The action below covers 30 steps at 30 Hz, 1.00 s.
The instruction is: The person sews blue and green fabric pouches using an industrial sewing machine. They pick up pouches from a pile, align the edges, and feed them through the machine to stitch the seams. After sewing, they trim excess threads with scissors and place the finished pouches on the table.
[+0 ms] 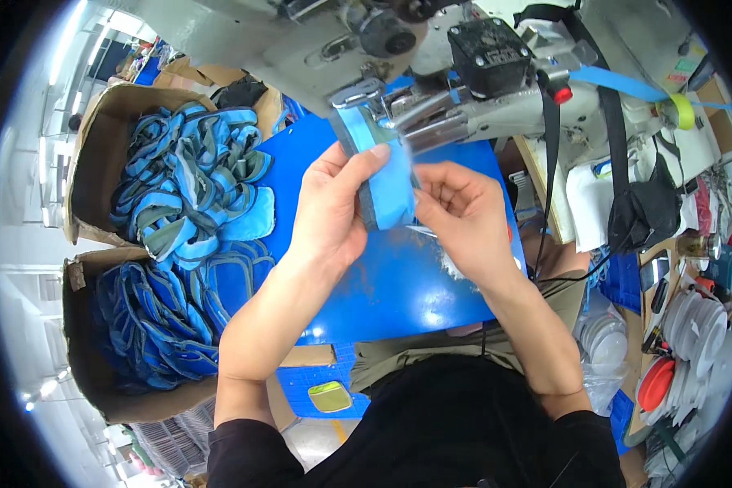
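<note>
A light-blue fabric piece with dark grey edging (392, 191) is held up beneath the head of a sewing machine (439, 122). My left hand (331, 203) grips its left side, thumb lying on top and fingers behind. On the opposite side, my right hand (463, 213) is closed in a pinch at the piece's edge, near its lower right. The top of the piece reaches the machine's metal parts; whether a needle or foot touches it, I cannot tell. Under both hands lies the blue tabletop (382, 285).
Two cardboard boxes stand at the left, one with tangled blue-and-grey fabric strips (195, 179), the other with stacked blue fabric pieces (154, 317). Blue tape (618, 81) runs through a yellow ring at the upper right. Black straps (549, 179) hang beside the table. White spools (695, 325) stand far right.
</note>
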Available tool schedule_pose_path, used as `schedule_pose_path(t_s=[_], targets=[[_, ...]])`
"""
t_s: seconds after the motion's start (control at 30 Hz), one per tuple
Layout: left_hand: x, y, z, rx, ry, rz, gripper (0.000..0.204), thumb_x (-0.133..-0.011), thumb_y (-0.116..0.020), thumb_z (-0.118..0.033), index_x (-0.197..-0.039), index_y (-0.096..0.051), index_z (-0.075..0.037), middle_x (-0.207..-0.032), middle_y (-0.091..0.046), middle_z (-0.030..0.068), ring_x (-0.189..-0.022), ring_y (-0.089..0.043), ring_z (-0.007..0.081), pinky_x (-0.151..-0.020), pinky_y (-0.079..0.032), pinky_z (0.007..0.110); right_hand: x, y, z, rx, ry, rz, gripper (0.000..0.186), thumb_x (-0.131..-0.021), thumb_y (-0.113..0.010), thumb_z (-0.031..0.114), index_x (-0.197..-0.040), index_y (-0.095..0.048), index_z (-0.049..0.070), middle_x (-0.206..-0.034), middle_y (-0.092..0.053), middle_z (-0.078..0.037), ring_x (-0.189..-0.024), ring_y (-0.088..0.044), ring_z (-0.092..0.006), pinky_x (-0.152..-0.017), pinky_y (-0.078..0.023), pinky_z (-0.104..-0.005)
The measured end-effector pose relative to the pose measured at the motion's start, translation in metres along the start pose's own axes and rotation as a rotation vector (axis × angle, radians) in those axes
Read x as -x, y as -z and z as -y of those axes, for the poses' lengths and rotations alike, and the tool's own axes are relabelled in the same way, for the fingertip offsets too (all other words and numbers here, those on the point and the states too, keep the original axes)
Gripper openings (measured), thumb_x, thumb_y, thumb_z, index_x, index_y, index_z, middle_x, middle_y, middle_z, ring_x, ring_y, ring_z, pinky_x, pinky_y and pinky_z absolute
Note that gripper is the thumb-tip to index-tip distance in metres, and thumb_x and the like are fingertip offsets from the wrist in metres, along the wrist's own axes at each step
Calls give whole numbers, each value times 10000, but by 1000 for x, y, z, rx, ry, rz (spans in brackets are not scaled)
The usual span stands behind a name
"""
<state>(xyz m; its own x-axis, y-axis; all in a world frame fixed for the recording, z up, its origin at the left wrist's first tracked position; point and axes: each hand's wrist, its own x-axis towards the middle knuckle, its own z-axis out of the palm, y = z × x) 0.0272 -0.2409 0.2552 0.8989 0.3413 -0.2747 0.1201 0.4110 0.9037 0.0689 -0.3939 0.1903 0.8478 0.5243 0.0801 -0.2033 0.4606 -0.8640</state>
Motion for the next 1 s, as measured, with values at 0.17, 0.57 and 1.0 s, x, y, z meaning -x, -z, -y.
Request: schedule_pose_path(t_s=[0.17, 0.57, 1.0], targets=[[-12, -4, -8, 12, 0, -4, 168, -965, -704, -146, -1087, -657, -42, -968, -727, 60, -827, -715, 147, -745, -605, 314, -4, -1, 10, -25, -30, -5, 229, -954, -719, 21, -1170, -699, -51, -944, -735, -44, -825, -675, -61, -731, -538, -214], [4, 2, -1, -139, -81, 20, 216, -956, -724, -164, -1120, -680, -29, -992, -741, 51, -837, -697, 109, -746, -564, 274, -10, 4, 12, 55, -32, 9, 260, -933, -743, 38, -1171, -701, -56, -931, -734, -56, -792, -671, -68, -685, -534, -219], [12, -3, -5, -76, 73, 35, 185, -960, -729, -200, -1034, -714, -31, -946, -746, 48, -788, -686, 89, -696, -547, 258, -1, 4, 16, 109, -14, 12, 225, -931, -733, 16, -1146, -716, -47, -882, -720, -24, -764, -641, -53, -686, -508, -211]])
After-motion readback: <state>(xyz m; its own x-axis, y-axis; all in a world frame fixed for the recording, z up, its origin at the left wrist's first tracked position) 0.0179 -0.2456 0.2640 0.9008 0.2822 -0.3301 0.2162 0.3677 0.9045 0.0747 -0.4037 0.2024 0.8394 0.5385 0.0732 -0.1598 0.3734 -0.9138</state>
